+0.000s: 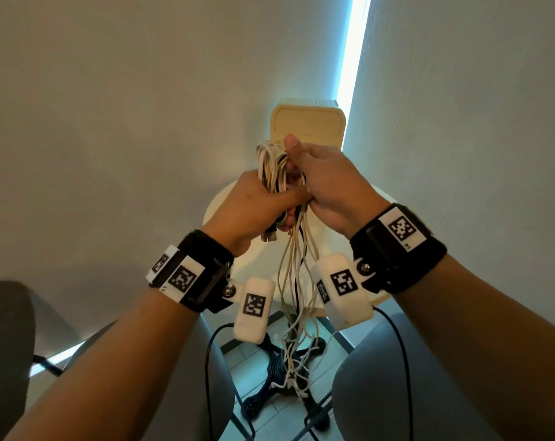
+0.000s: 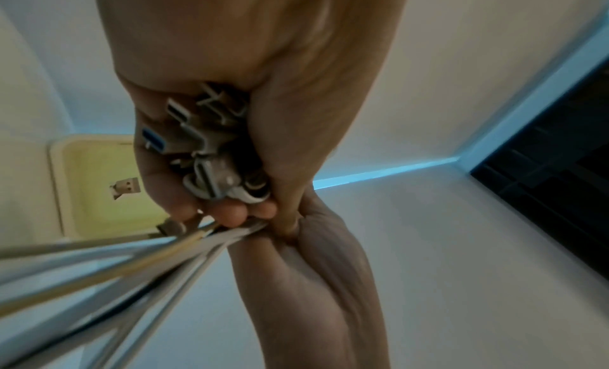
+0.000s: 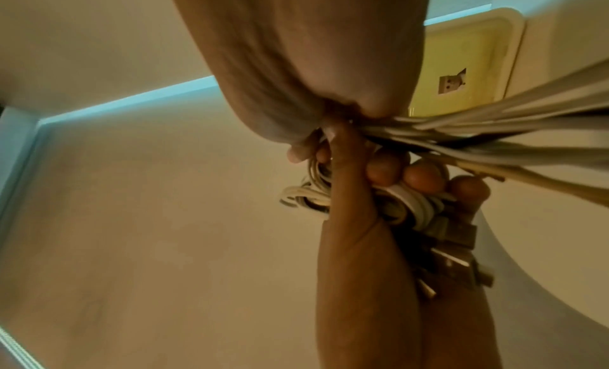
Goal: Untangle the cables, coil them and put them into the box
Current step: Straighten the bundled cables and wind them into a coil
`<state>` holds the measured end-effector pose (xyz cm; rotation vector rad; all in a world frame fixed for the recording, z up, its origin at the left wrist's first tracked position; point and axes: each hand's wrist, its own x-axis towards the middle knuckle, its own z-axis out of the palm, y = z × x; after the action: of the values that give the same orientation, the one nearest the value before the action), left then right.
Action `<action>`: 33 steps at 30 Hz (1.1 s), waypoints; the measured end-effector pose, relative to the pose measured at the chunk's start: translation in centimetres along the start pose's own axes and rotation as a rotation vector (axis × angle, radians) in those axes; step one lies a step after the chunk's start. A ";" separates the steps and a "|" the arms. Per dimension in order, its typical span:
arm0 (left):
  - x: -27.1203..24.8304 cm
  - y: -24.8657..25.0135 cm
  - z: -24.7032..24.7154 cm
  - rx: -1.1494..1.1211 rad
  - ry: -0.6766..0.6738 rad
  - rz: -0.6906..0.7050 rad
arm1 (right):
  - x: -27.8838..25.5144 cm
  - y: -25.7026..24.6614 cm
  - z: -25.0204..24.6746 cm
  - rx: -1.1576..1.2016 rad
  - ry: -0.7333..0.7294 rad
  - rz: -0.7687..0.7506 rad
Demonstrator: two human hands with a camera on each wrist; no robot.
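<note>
A bundle of white, yellow and black cables (image 1: 271, 168) is held up over the table by both hands. My left hand (image 1: 254, 203) grips the looped part, with several USB plugs (image 2: 204, 137) sticking out below its curled fingers. My right hand (image 1: 328, 184) clasps the same bundle from the right, thumb raised. The loose ends (image 1: 297, 300) hang down between my knees in a tangle. The cream box (image 1: 308, 122) stands open behind the hands. A single USB plug (image 2: 125, 189) shows against its inside. In the right wrist view the strands (image 3: 494, 130) fan out to the right.
A small round white table (image 1: 375, 202) carries the box, close to a white wall corner with a bright strip. Its black iron foot (image 1: 279, 370) stands on the tiled floor below. A dark chair (image 1: 5, 329) is at the left. Thin black wires (image 1: 211, 361) run from the wrist cameras.
</note>
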<state>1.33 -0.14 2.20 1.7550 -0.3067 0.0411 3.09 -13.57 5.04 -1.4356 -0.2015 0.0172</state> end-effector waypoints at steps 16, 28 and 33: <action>0.3 0.4 -0.6 -0.045 0.057 -0.027 | -0.9 -1.2 -3.1 -0.754 -0.123 -0.225; 0.3 0.3 -0.1 0.059 0.025 -0.155 | -0.7 -0.9 -1.6 -0.676 -0.002 -0.305; 0.7 -0.2 -1.0 0.136 0.004 -0.154 | -1.0 -0.9 -2.0 -0.626 0.005 -0.297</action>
<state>2.16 0.71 2.30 1.9083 -0.1684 -0.0464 2.32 -15.78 5.60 -2.0132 -0.4414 -0.3169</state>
